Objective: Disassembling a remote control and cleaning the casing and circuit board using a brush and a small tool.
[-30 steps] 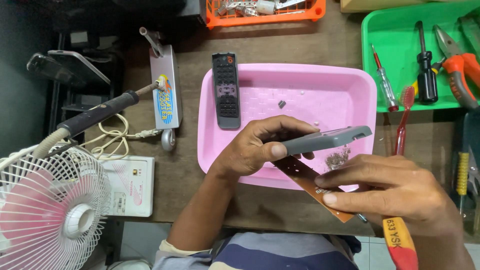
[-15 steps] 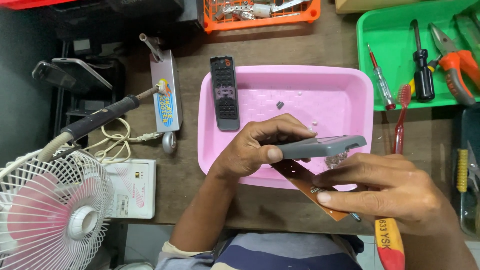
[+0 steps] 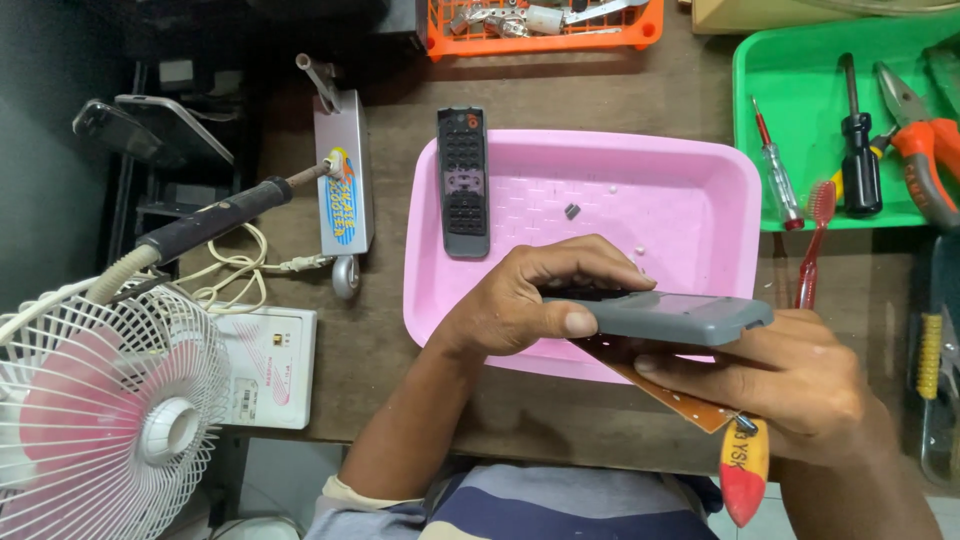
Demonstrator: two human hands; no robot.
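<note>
Brown wood desk point(image 3: 620, 90) w/ pink tray point(image 3: 700, 190), green tray point(image 3: 745, 120), white fan point(image 3: 100, 420). Left hand point(image 3: 520, 300) & right hand point(image 3: 800, 380) both closed on grey remote shell point(image 3: 670, 318).

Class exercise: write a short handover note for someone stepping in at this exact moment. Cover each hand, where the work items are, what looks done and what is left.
Left hand: grips the near end of the grey remote casing, thumb on its side.
Right hand: holds the casing's other end from below, along with the brown circuit board beneath it.
Both are above the pink tray, which holds a few small loose parts.
Black keypad panel lies on the tray's left rim.
Done: remote taken apart.
Left: casing and board are not visibly joined; how they fit is hidden.
</note>
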